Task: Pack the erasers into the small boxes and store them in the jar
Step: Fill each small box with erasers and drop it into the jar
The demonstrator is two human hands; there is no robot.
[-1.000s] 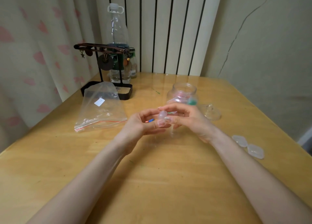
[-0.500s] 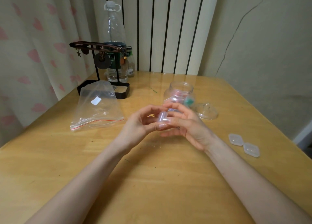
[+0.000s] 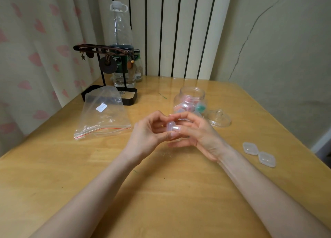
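Observation:
My left hand (image 3: pixel 146 133) and my right hand (image 3: pixel 198 135) meet above the middle of the table, fingers of both pinched on one small clear box (image 3: pixel 171 126). What is inside the box is hidden by the fingers. Just behind the hands stands the open clear jar (image 3: pixel 191 96), with pink and green pieces in small boxes inside. Its glass lid (image 3: pixel 219 118) lies on the table to the jar's right. Two more small clear boxes (image 3: pixel 258 154) lie closed at the right, near the table edge.
A clear zip bag (image 3: pixel 103 117) with a red seal lies at the left. Behind it stands a black jewellery stand (image 3: pixel 107 62), with a tall plastic bottle (image 3: pixel 121 40) and a small jar by the radiator. The wooden table (image 3: pixel 161 193) ends close on the right.
Both hands have closed tighter around the small box and shifted slightly nearer to me. The blue piece seen between the left fingers a second ago is out of sight.

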